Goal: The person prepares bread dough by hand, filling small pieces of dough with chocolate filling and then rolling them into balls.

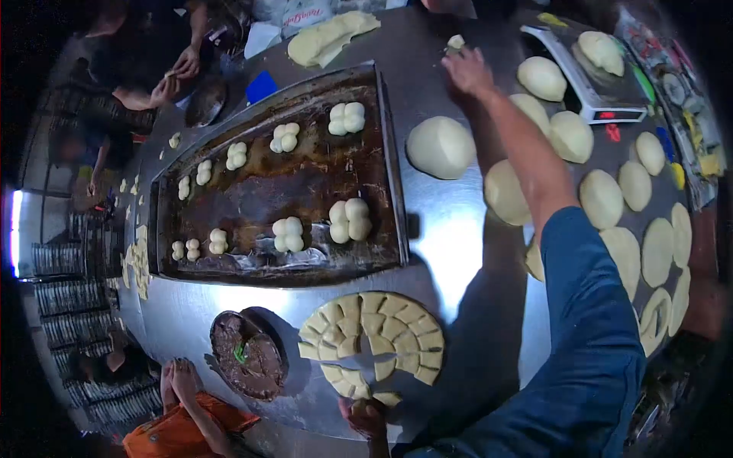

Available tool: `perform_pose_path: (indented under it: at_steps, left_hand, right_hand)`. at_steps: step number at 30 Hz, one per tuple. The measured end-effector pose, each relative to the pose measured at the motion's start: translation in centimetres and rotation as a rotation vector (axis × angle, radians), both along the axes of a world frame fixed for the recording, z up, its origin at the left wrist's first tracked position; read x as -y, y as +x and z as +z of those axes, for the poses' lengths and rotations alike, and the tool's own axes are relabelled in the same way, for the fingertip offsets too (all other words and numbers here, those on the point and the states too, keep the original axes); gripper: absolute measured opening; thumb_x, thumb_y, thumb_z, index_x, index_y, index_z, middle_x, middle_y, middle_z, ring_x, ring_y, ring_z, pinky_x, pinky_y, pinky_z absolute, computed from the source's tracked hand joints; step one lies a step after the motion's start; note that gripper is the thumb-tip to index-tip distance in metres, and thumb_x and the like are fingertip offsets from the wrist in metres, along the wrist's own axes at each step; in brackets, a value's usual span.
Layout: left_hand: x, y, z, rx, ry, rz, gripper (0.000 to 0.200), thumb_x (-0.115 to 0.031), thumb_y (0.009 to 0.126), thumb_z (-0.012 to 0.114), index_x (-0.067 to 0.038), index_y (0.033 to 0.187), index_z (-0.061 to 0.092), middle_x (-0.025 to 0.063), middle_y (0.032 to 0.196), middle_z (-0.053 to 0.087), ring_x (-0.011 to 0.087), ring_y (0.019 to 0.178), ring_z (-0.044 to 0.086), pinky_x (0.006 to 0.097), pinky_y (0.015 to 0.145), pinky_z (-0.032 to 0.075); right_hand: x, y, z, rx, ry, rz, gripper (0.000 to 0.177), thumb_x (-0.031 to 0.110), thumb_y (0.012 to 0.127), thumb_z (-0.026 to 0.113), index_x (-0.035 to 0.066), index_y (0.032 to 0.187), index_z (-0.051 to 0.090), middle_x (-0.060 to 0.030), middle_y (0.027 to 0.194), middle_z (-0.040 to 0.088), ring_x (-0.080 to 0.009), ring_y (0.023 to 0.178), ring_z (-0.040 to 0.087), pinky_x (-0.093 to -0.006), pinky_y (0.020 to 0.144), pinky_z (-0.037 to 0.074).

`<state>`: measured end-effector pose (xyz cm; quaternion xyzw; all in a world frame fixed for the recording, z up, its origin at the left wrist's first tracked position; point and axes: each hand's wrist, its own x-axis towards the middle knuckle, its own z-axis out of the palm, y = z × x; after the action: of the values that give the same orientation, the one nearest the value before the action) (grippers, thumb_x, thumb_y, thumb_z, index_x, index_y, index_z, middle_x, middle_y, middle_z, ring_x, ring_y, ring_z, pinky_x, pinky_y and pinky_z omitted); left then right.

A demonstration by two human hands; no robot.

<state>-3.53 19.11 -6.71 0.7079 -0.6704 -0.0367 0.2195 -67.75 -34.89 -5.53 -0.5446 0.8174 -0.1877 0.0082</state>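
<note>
One dough lump [456,43] lies by right hand [469,71], grip wide; left hand [363,419], grip unclear.

Small dough piece [456,43] is being seen at fingertips of right hand [468,72], contact unclear. Large dough ball [441,147] is being shown nearer the wearer than those fingers, scale [626,115] to their right. Cut dough [397,324] is being seen just beyond left hand's [363,418] fingers, brown paste [256,370] leftward, tray [252,187] with dough clusters [288,234] being shown farther beyond.
</note>
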Motion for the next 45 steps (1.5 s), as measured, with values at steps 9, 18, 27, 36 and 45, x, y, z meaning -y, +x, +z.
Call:
perform_pose_path:
  at_steps: [9, 18, 27, 36, 45]
  left_hand:
    - [0.7, -0.4, 1.6, -0.285, 0.141, 0.194, 0.076, -0.042, 0.087, 0.057, 0.006, 0.140, 0.030, 0.0228, 0.105, 0.056, 0.0351, 0.087, 0.058, 0.0433, 0.079, 0.047]
    - [3.0, -2.3, 4.1, -0.132, 0.024, 0.040, 0.025, -0.015, 0.088, 0.062, -0.002, 0.109, 0.057, 0.0169, 0.098, 0.062, 0.0348, 0.089, 0.061, 0.0420, 0.076, 0.051]
    - [-0.3, 1.2, 6.8, -0.512, 0.059, -0.080, 0.022, -0.006, 0.080, 0.069, -0.006, 0.101, 0.062, 0.0132, 0.094, 0.063, 0.0313, 0.082, 0.061, 0.0402, 0.069, 0.050]
    - [3.2, 11.0, 7.8, -0.317, -0.016, -0.149, 0.028, -0.013, 0.085, 0.064, -0.004, 0.111, 0.061, 0.0132, 0.106, 0.055, 0.0311, 0.101, 0.053, 0.0414, 0.084, 0.044]
    - [9.5, 10.8, 9.6, -0.385, 0.312, -0.265, 0.025, -0.016, 0.089, 0.061, -0.003, 0.111, 0.057, 0.0134, 0.112, 0.060, 0.0270, 0.099, 0.059, 0.0356, 0.078, 0.046]
  right_hand:
    - [0.9, -3.6, 0.9, 0.753, -0.447, 0.074, 0.046, 0.037, 0.092, 0.057, 0.007, 0.127, 0.056, -0.0154, 0.123, 0.059, -0.0290, 0.108, 0.059, -0.0374, 0.096, 0.046]
    - [-25.1, 21.8, 12.8, 1.406, -0.138, 0.325, 0.036, 0.003, 0.085, 0.063, 0.002, 0.119, 0.050, -0.0073, 0.095, 0.062, -0.0133, 0.078, 0.062, -0.0265, 0.063, 0.054]
    - [-39.5, 52.9, 7.1, 1.130, 0.412, 0.798, 0.029, 0.022, 0.095, 0.054, 0.003, 0.116, 0.060, -0.0166, 0.101, 0.061, -0.0286, 0.089, 0.063, -0.0375, 0.072, 0.054]
    - [-50.5, 56.4, 9.8, 0.445, 0.226, 0.834, 0.026, 0.018, 0.083, 0.067, 0.003, 0.104, 0.063, -0.0158, 0.098, 0.060, -0.0337, 0.091, 0.060, -0.0409, 0.074, 0.051]
    - [-50.8, 53.8, 9.7, 1.341, 0.313, 0.234, 0.017, 0.014, 0.089, 0.064, 0.001, 0.097, 0.057, 0.0011, 0.080, 0.056, -0.0085, 0.072, 0.056, -0.0252, 0.062, 0.048]
